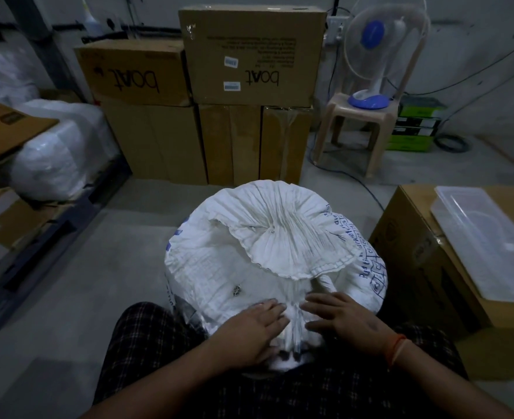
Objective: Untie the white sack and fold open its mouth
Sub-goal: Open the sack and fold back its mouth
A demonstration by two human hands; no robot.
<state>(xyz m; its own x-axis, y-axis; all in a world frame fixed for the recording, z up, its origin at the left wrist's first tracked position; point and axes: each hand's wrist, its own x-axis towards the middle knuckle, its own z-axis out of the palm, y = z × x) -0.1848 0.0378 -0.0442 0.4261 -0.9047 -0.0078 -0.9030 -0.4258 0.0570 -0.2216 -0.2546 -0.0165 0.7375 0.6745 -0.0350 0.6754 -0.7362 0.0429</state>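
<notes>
At six o'clock of the view, against the person's knees, stands the white woven plastic sack with blue print (pixel 219 267), its pleated mouth flap (pixel 286 237) fanned toward twelve o'clock. Left hand (pixel 249 331) and right hand (pixel 340 319) lie spread and released on either side of the bunched neck (pixel 295 325); neither grip has closed on anything. No tie is clearly visible there, so blind tugging could tighten a knot or topple the sack toward the brown cardboard box (pixel 425 267) at three o'clock.

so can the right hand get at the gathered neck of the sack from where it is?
Probably yes. The right hand lies flat on the white sack, its fingers right beside the gathered neck, with nothing between. The left hand flanks the other side.
</notes>
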